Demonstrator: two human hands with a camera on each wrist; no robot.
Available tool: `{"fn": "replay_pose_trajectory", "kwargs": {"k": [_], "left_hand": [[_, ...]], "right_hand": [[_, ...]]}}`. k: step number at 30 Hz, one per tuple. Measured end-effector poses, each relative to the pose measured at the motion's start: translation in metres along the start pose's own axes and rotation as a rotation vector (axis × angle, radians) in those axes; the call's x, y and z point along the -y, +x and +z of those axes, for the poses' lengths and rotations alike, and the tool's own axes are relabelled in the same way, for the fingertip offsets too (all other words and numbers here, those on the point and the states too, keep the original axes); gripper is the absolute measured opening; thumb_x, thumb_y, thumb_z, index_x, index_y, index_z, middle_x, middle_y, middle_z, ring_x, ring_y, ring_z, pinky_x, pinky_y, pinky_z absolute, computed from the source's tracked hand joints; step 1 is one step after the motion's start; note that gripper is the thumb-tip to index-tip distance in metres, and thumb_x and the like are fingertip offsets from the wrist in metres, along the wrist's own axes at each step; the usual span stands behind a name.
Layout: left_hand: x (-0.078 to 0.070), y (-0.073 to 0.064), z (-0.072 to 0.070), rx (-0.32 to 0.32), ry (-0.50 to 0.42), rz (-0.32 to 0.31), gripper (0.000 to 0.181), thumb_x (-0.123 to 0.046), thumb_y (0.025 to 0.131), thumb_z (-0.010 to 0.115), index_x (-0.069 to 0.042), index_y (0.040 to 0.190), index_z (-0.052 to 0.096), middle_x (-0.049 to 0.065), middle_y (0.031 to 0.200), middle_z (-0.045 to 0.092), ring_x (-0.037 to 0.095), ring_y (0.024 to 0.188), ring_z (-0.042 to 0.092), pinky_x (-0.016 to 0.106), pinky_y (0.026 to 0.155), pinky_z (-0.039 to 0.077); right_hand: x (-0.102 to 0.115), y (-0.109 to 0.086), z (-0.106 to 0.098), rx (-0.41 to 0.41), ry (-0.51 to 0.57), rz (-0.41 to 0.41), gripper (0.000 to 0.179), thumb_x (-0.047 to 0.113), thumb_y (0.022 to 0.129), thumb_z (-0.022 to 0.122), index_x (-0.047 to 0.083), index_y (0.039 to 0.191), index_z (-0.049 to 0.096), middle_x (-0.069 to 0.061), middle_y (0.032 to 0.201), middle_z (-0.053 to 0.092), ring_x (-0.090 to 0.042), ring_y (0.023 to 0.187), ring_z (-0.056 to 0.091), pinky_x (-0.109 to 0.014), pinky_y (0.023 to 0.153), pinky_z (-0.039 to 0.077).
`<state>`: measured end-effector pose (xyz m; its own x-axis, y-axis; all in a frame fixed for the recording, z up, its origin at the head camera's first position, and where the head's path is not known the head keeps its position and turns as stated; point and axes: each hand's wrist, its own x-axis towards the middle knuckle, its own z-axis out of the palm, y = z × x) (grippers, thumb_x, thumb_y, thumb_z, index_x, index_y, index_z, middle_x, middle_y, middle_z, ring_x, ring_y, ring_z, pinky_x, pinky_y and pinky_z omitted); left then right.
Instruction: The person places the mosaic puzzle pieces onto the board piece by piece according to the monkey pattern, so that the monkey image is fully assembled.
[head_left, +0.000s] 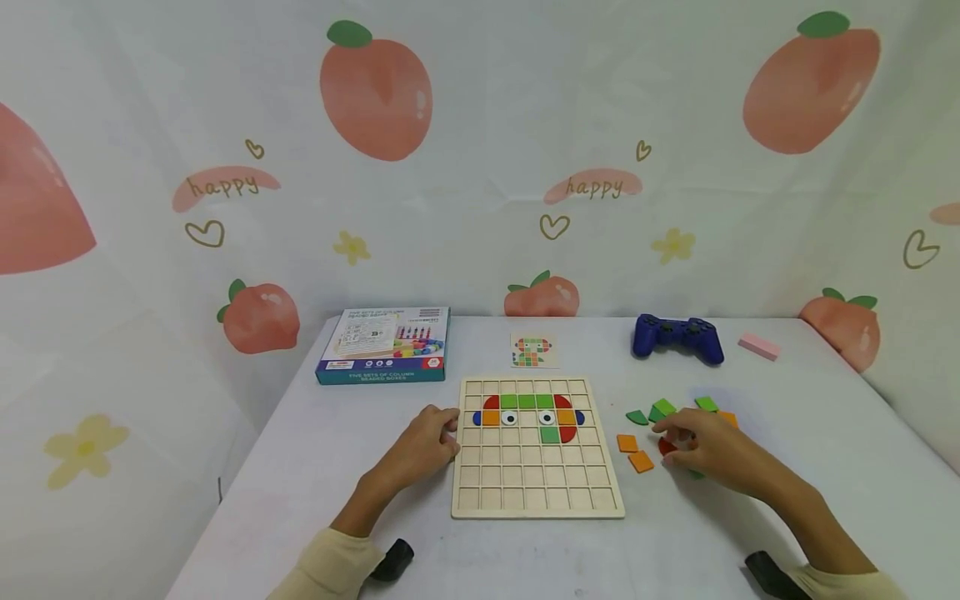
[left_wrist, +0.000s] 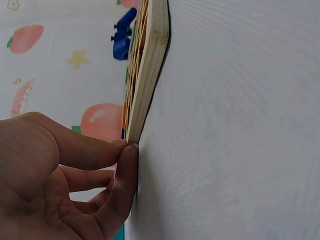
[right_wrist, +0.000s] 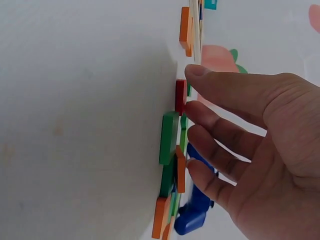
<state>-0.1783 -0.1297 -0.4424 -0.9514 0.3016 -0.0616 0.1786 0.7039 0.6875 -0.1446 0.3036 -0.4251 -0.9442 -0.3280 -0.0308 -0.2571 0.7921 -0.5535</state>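
Note:
A square wooden grid board point(head_left: 513, 500) lies on the table, with green, orange, red and blue pieces and two eye tiles in its upper cells. My left hand point(head_left: 422, 442) is at the board's left side; in the left wrist view its thumb and a finger pinch the edge. Over the loose pieces at the right hovers my right hand point(head_left: 712, 450), thumb and fingers apart around a red piece point(head_left: 666, 447), without gripping it. Near that hand are an orange square point(head_left: 641, 462), another orange square point(head_left: 627, 443) and a green piece point(right_wrist: 169, 139).
A small pattern card point(head_left: 534, 351) lies behind the board. At the back left is a game box point(head_left: 382, 346). A blue game controller point(head_left: 677, 338) and a pink block point(head_left: 759, 346) are at the back right. A patterned curtain point(head_left: 480, 167) hangs behind the table.

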Motion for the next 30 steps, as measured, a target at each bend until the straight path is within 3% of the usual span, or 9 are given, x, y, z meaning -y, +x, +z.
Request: {"fn": "replay_pose_trajectory", "kwargs": {"k": [8, 15, 22, 30], "left_hand": [[-0.0008, -0.0004, 0.0000, 0.004, -0.006, -0.002, 0.055, 0.002, 0.091, 0.070, 0.012, 0.144, 0.057, 0.009, 0.104, 0.057, 0.019, 0.093, 0.054, 0.028, 0.080, 0.055], [0.0005, 0.0009, 0.0013, 0.006, -0.004, -0.005, 0.056, 0.002, 0.091, 0.070, 0.012, 0.144, 0.056, 0.009, 0.103, 0.056, 0.019, 0.093, 0.054, 0.028, 0.080, 0.055], [-0.0001, 0.0013, 0.0003, -0.001, 0.004, 0.002, 0.054, 0.003, 0.091, 0.070, 0.012, 0.143, 0.057, 0.009, 0.103, 0.055, 0.019, 0.094, 0.053, 0.027, 0.079, 0.052], [-0.0008, -0.0006, -0.0007, 0.000, 0.003, 0.010, 0.054, 0.003, 0.091, 0.070, 0.012, 0.143, 0.058, 0.010, 0.104, 0.056, 0.019, 0.093, 0.053, 0.029, 0.079, 0.052]], "right_hand": [[-0.0041, -0.0017, -0.0015, -0.016, -0.048, -0.016, 0.030, 0.013, 0.089, 0.084, 0.007, 0.117, 0.076, 0.003, 0.097, 0.061, -0.017, 0.093, 0.057, -0.031, 0.080, 0.056], [-0.0068, -0.0014, -0.0021, -0.024, -0.061, -0.019, 0.032, 0.010, 0.087, 0.084, 0.006, 0.118, 0.076, 0.002, 0.107, 0.070, -0.017, 0.096, 0.060, -0.030, 0.080, 0.056], [-0.0084, -0.0009, -0.0024, -0.028, -0.094, -0.003, 0.033, 0.014, 0.085, 0.087, 0.006, 0.115, 0.077, 0.005, 0.094, 0.063, -0.015, 0.089, 0.054, -0.027, 0.074, 0.050], [-0.0088, 0.0022, -0.0026, 0.003, -0.085, 0.029, 0.028, 0.013, 0.087, 0.084, 0.003, 0.113, 0.078, 0.004, 0.093, 0.062, -0.017, 0.089, 0.052, -0.026, 0.072, 0.047]]}}
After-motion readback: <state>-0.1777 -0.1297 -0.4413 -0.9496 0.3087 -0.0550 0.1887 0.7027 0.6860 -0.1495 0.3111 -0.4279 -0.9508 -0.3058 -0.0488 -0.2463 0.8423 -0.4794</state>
